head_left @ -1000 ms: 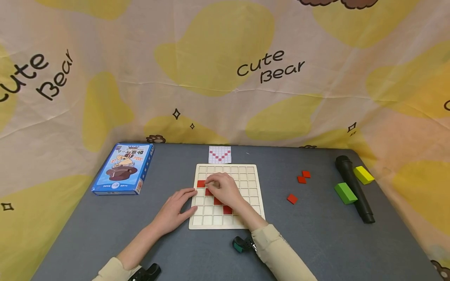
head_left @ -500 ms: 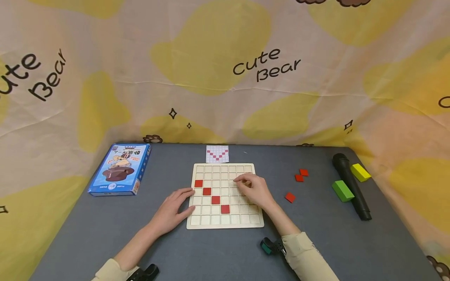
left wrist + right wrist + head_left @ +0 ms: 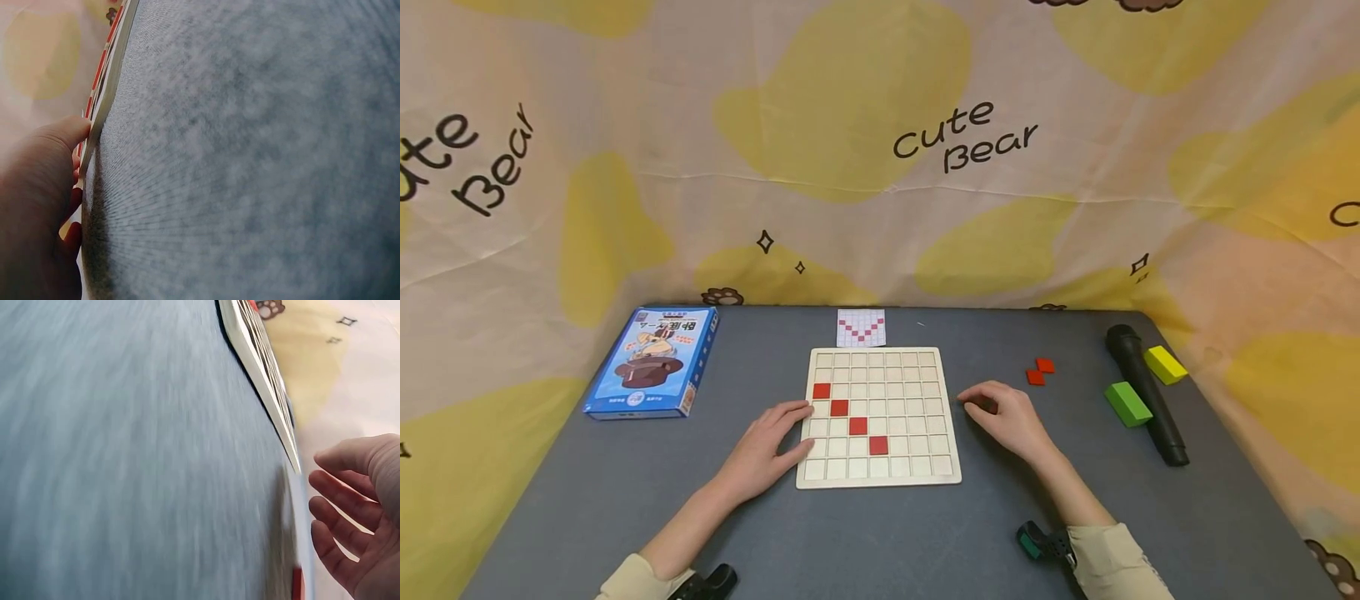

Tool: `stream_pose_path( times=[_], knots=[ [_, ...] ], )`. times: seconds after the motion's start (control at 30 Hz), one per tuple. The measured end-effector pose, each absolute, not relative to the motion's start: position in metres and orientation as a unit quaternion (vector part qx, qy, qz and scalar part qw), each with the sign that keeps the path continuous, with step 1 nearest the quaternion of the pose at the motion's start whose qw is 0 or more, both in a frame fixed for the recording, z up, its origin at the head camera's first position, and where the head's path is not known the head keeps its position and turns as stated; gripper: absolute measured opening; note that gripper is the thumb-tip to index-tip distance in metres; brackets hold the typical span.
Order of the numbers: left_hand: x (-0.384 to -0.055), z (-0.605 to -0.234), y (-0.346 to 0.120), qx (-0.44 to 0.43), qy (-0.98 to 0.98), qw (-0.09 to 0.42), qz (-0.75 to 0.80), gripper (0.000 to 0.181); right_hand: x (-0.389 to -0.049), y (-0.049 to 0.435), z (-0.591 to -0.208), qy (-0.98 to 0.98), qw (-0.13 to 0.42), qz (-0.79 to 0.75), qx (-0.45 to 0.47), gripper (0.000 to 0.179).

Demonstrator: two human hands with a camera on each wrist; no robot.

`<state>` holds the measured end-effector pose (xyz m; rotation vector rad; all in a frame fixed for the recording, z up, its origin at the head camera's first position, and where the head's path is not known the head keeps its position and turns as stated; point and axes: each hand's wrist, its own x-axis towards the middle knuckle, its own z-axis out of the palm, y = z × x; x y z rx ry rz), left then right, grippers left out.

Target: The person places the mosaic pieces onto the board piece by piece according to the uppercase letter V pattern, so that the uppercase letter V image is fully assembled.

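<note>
A pale square grid board (image 3: 880, 481) lies on the grey table. Several red square tiles (image 3: 858, 426) sit in its cells, running diagonally from the left down toward the lower middle. My left hand (image 3: 765, 450) rests at the board's left edge, its fingers and thumb touching the rim; the left wrist view shows the thumb (image 3: 65, 132) against that rim. To the right of the board, my right hand (image 3: 1011, 421) hovers over the table with loosely bent fingers and nothing visible in them. A red tile (image 3: 298, 584) shows below it in the right wrist view; the head view hides that tile.
Two loose red tiles (image 3: 1036, 377) lie beyond the right hand. Farther right are a black microphone (image 3: 1150, 400), a green block (image 3: 1127, 404) and a yellow block (image 3: 1165, 365). A patterned card (image 3: 861, 327) lies behind the board, and a blue box (image 3: 651, 362) at the left.
My right hand has moved from above the board's left side, across it, to the table on the right, covering the nearest loose tile. The left hand stays at the board's edge.
</note>
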<state>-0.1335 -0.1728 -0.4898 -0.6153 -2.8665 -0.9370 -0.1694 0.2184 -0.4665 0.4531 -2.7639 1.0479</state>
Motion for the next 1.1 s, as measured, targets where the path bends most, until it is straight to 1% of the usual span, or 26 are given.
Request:
stream_pose_path(
  times=[0.3, 0.53, 0.8, 1.1],
  knots=[
    [-0.133, -0.49, -0.173, -0.202, -0.93, 0.035, -0.306, 0.053, -0.156, 0.257, -0.466, -0.937, 0.085, 0.318, 0.119, 0.017],
    [-0.134, -0.491, -0.173, -0.202, -0.931, 0.034, -0.304, 0.053, -0.148, 0.278, -0.468, -0.939, 0.081, 0.321, 0.093, 0.019],
    [-0.135, -0.491, -0.173, -0.202, -0.931, 0.036, -0.302, 0.053, -0.147, 0.284, -0.468, -0.943, 0.067, 0.312, 0.094, 0.021],
    [-0.135, -0.491, -0.173, -0.203, -0.93, 0.035, -0.303, 0.053, -0.149, 0.282, -0.47, -0.941, 0.065, 0.317, 0.095, 0.022]
  ],
)
